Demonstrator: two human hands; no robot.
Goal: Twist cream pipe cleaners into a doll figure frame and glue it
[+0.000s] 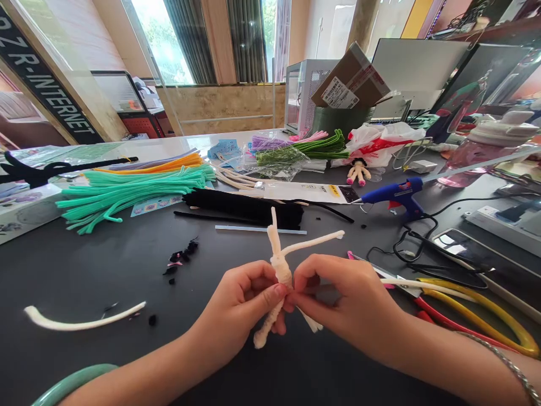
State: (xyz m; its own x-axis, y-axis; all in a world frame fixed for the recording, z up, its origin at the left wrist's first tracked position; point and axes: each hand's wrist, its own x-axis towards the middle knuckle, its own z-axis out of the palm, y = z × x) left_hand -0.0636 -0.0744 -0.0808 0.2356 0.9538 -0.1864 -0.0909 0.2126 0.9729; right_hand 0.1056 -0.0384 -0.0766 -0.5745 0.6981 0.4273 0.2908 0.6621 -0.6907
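Both hands pinch a white pipe-cleaner figure (281,270) in the air above the dark tabletop (84,270)!

The left hand (234,316) is curled nearly shut, thumb and fingers gripping the figure's twisted middle and lower stem. The right hand (338,299) is curled just as tight, its fingertips (296,299) pressing the same twist, right up against the left hand. One stem of the figure points straight up, one arm juts out to the right, and two ends hang below the hands. Over on the left lies a loose white chenille stem (80,321), near small black snippets (180,259). Yellow and red plier handles (477,310) sit just beside the right hand, a blue hot glue gun (393,194) lies farther up, and a black pipe-cleaner bundle (245,207) rests straight ahead, next to a spread of teal pipe cleaners (127,189)!
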